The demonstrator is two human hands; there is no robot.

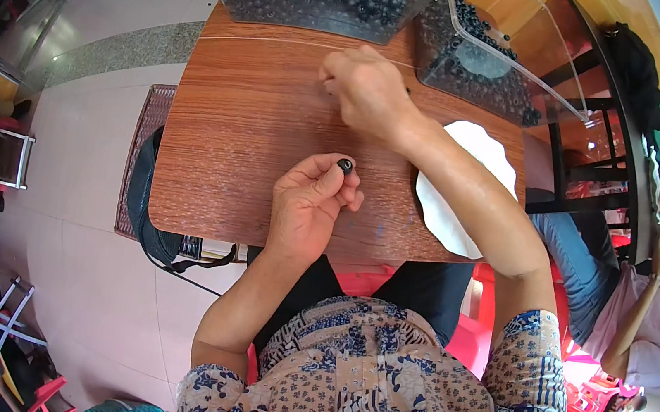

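My left hand (307, 199) is raised over the near part of the wooden table (233, 118). Its thumb and index finger pinch a small black ring-like part (344, 166) with a lighter spot in its middle. Farther off, my right hand (371, 86) hovers above the table, its fingers curled together and pointing left. Whatever those fingers hold, if anything, is hidden. Under my right forearm lies a white dish (450, 213) with a wavy rim, partly covered by the arm.
A clear plastic bin (313, 16) full of small black round parts stands at the table's far edge. Right of it is a second clear bin (479, 88) with similar parts. A woven basket (162, 101) sits left of the table. Another person (649, 315) sits at the right.
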